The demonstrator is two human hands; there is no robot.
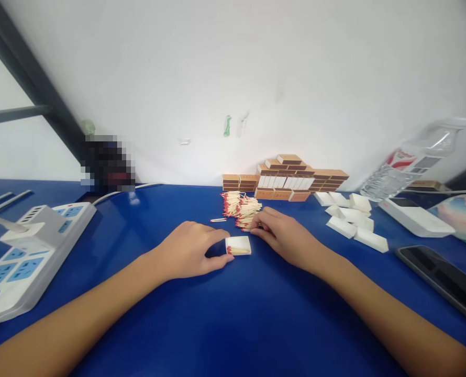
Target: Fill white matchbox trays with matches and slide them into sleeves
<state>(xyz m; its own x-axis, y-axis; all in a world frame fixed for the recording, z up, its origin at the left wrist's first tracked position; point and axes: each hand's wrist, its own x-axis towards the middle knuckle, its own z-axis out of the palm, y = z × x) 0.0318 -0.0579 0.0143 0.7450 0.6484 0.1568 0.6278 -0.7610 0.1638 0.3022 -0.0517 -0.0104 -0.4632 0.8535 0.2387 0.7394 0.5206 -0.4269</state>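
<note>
My left hand [189, 251] pinches a small white matchbox tray [239, 245] between thumb and forefinger on the blue table [233, 324]. A few red-tipped matches lie inside the tray. My right hand [284, 233] rests just right of the tray, its fingertips closed on matches at the near edge of a loose pile of matches [241, 208]. One stray match [218, 220] lies left of the pile.
Stacked brown matchbox sleeves [291, 180] line the wall behind the pile. Several empty white trays [353, 220] lie at the right, with a plastic bottle [409, 159], a white device [415, 215] and a dark phone [441, 277]. A power strip [24, 251] sits far left.
</note>
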